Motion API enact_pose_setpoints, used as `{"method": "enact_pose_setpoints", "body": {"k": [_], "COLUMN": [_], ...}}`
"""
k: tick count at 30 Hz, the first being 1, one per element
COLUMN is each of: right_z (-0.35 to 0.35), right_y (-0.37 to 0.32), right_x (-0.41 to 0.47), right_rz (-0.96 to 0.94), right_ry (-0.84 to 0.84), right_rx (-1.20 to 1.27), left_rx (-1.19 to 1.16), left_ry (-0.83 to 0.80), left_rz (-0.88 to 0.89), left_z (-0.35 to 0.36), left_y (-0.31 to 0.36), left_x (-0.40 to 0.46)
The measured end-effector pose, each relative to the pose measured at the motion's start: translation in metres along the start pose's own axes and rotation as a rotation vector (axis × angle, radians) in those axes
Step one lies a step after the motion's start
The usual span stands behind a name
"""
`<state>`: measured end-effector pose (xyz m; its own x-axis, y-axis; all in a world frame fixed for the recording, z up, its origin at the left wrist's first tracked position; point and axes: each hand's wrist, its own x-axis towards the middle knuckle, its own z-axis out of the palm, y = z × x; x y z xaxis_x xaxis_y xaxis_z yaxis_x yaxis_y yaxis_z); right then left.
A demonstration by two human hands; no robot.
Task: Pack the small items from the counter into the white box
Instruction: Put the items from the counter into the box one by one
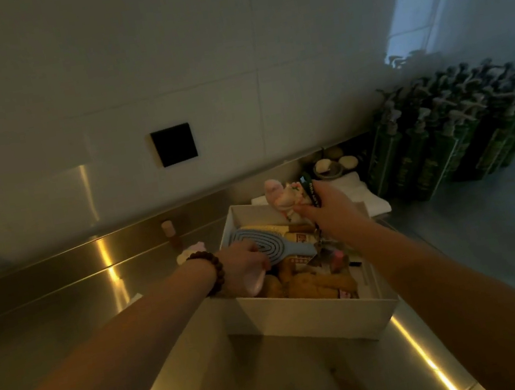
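- My right hand (pixel 322 208) is above the far right corner of the box (pixel 305 315), fingers closed around a pink charm (pixel 283 195) with a dark strap (pixel 311 191); keys or trinkets hang below it into the box.
- My left hand (pixel 243 264) is at the box's left wall, fingers curled on a pink thing (pixel 256 281), too dim to name, at the handle end of the blue brush (pixel 266 240).
- The brush lies on top of the pile, its long axis running from the upper left of the box down toward the middle.
- The box sits on the steel surface (pixel 65 312), centre of the frame, already well filled with brown and tan items.
- The charm hangs directly over the box's far side, so I judge the coming move is a short drop straight down; the right hand is the nearer one.
- A small pink item (pixel 190 251) and a little bottle (pixel 171 232) lie left of the box, nearer my left hand.
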<state>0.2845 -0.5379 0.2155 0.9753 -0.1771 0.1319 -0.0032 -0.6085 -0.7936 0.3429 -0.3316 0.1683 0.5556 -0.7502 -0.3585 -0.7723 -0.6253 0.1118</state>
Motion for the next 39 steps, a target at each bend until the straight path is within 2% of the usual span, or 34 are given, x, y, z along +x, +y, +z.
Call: {"method": "enact_pose_setpoints", "body": {"k": [11, 15, 19, 21, 25, 27, 29, 31, 34, 39], "right_z": [0.005, 0.007, 0.006, 0.005, 0.004, 0.006, 0.009, 0.011, 0.011, 0.000], "right_y": [0.003, 0.007, 0.009, 0.008, 0.004, -0.002, -0.008, -0.013, -0.014, -0.005], "right_x": [0.012, 0.015, 0.018, 0.020, 0.024, 0.026, 0.029, 0.032, 0.033, 0.033], "right_rz": [0.011, 0.021, 0.037, 0.055, 0.086, 0.096, 0.134, 0.146, 0.129, 0.215], "right_ry": [-0.016, -0.007, -0.010, -0.013, -0.021, -0.036, -0.054, -0.062, -0.043, -0.003], "right_rx": [0.017, 0.016, 0.072, 0.121, 0.236, 0.335, 0.519, 0.669, 0.699, 0.765], "left_rx": [0.050, 0.153, 0.108, -0.058, -0.605, -0.834, -1.000, -1.095, -1.164, -1.107], "left_ry": [-0.250, -0.260, -0.199, -0.082, 0.271, 0.324, 0.292, 0.319, 0.417, 0.438], "left_rz": [-0.080, -0.047, -0.020, -0.035, -0.086, -0.051, -0.024, 0.002, 0.040, -0.025], "left_z": [-0.010, -0.007, -0.001, -0.001, -0.012, -0.020, -0.025, -0.026, -0.025, -0.026], "left_y": [0.001, -0.002, -0.006, -0.010, -0.009, 0.003, 0.019, 0.032, 0.038, 0.024], "left_x": [0.007, 0.008, 0.007, 0.005, 0.005, 0.010, 0.019, 0.028, 0.031, 0.027]}}
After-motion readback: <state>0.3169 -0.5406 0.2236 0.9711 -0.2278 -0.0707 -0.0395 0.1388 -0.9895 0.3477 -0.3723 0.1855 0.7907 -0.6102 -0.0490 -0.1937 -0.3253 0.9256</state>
